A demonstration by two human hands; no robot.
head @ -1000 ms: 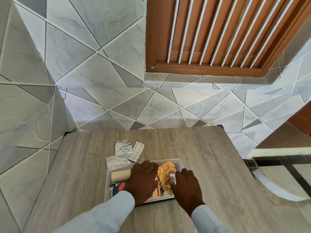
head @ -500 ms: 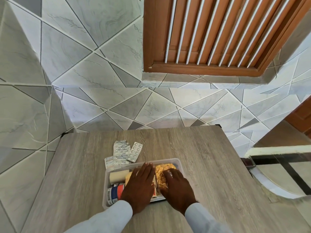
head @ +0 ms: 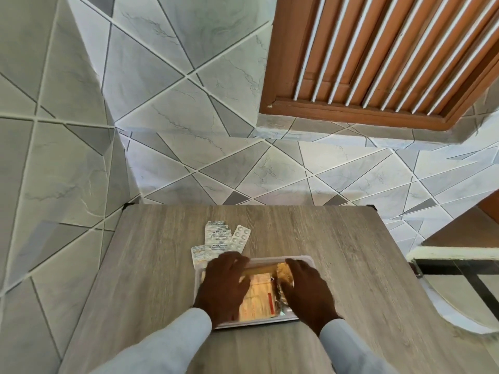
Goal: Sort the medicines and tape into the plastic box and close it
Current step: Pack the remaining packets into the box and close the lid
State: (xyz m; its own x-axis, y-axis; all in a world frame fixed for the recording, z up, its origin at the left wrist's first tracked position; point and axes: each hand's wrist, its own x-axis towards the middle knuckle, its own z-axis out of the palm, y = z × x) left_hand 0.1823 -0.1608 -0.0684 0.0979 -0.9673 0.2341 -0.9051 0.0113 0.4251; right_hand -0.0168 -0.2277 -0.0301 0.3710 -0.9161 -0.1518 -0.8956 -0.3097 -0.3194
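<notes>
Neither grip holds anything: the left hand (head: 224,286) and the right hand (head: 306,288) both lie palm down with fingers spread and nearly straight over the plastic box (head: 307,259), so each grip is wide. I judge they are flattening the contents, pressing the packets low enough for a lid to go on; no lid is in view.

The worktop (head: 351,265) carries everything, and the box sits at its near middle, close to the person, which keeps both forearms straight and the wrists low. Inside, between the hands, lies a pale orange carton (head: 258,295), with crumpled gold foil packets (head: 283,273) to its right, partly under the right hand. The tape is not visible; the left hand may hide it.

Just beyond the far left corner of the box, still outside it, lie a white blister strip (head: 240,238), a printed foil strip (head: 217,238) to its left and a small sachet (head: 198,253). The left fingertips (head: 237,259) reach over the far rim towards them, probably to fetch them next.
</notes>
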